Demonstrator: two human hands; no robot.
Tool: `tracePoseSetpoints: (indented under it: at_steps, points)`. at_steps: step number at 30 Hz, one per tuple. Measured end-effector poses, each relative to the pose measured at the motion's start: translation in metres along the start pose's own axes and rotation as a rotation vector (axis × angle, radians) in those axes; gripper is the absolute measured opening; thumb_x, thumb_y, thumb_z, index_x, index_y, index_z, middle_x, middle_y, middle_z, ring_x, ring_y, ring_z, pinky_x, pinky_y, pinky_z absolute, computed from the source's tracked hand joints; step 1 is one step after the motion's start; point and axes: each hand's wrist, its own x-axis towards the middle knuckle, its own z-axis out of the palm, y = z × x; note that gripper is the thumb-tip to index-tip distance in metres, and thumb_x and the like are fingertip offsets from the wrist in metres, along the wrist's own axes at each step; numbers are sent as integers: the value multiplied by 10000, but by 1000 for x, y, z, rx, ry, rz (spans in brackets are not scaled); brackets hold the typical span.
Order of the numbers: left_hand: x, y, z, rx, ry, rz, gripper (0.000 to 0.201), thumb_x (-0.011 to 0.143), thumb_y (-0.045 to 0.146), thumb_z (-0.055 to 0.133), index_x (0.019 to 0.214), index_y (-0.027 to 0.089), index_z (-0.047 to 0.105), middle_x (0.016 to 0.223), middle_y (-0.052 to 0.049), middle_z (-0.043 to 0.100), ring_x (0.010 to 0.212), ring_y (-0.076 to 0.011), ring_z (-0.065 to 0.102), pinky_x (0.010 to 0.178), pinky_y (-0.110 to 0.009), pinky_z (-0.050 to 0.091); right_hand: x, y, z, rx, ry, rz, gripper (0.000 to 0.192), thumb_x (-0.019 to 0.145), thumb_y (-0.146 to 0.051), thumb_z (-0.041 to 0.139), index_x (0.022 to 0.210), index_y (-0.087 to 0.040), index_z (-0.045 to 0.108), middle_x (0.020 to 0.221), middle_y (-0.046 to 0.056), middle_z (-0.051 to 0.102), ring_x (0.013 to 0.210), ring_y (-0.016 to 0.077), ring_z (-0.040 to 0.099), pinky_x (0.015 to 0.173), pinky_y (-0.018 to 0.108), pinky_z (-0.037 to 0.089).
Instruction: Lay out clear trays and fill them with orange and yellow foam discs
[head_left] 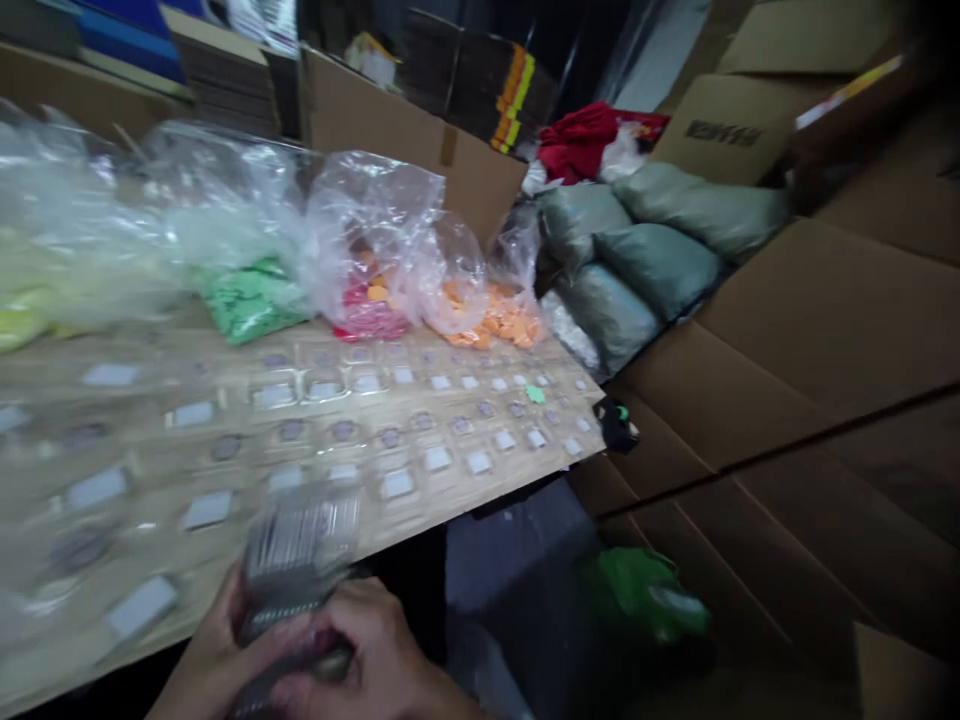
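Left hand [217, 640] cupped under a stack of clear plastic trays [300, 560], right hand [367, 650] wrapped over its near end, both low at the near edge of the board [480, 500]. Best kept square and gripped by the edges, so no tray slides out. Further right: bags of green [251, 300], red [371, 305] and orange pieces [502, 315], then cardboard boxes [810, 330].

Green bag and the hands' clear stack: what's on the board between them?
Head view: rows of small clear trays on the board between the green bag and the stack in both hands.
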Motion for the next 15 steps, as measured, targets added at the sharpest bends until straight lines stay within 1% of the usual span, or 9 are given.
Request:
tracePoseSetpoints:
  at_steps: [1,3,5,7,9,12,14,15]
  points:
    - [-6,-3,-6,-6,29,5,912,384,532,917,1173,255,555,954,-33,740,975,-349,668,721,-360,578,-2,-1,8,44,-7,61,319,751,-528,713,751,-217,640,737,-15,592,716,138,541,708,258,412]
    - [-18,-5,-14,-35,78,33,854,447,524,894,1183,262,551,982,-39,745,994,-343,674,708,-341,574,-1,0,14,113,-50,149,314,756,-514,704,734,-208,640,714,-20,574,693,127,524,659,245,391]
    - [-27,-3,-18,-83,107,66,772,464,502,889,1125,250,579,977,-45,744,995,-339,677,741,-338,572,1,0,17,151,-75,168,307,746,-506,709,740,-203,656,707,-21,570,687,125,519,640,240,382]
    - [-33,-1,-20,-133,111,82,741,455,479,894,1089,236,596,945,-50,743,953,-332,684,768,-347,566,1,-3,19,147,-93,170,270,753,-473,707,758,-205,676,712,-15,585,680,127,529,626,238,383]
    - [-34,-1,-22,-187,99,82,770,468,457,895,1137,229,590,946,-55,742,913,-315,688,774,-352,559,-3,-7,22,91,-89,159,217,774,-431,698,794,-216,694,745,-1,616,705,143,554,648,248,407]
    - [-34,-2,-26,-280,83,76,849,512,423,881,1263,221,541,1030,-71,735,943,-303,685,791,-350,550,-11,-8,28,-29,16,176,190,865,-407,631,955,-258,707,862,34,660,819,189,588,753,292,454]
    - [-32,-4,-30,-334,101,88,879,521,413,874,1302,215,522,1077,-78,726,986,-306,676,805,-349,547,-13,-3,31,-95,111,190,227,932,-400,548,1073,-287,685,917,59,671,864,220,599,797,329,475]
    - [-31,-4,-32,-359,112,96,893,513,411,875,1309,216,519,1089,-77,724,1002,-309,672,811,-348,546,-12,0,33,-131,156,170,249,950,-386,514,1123,-296,669,932,70,673,878,235,604,820,351,482]
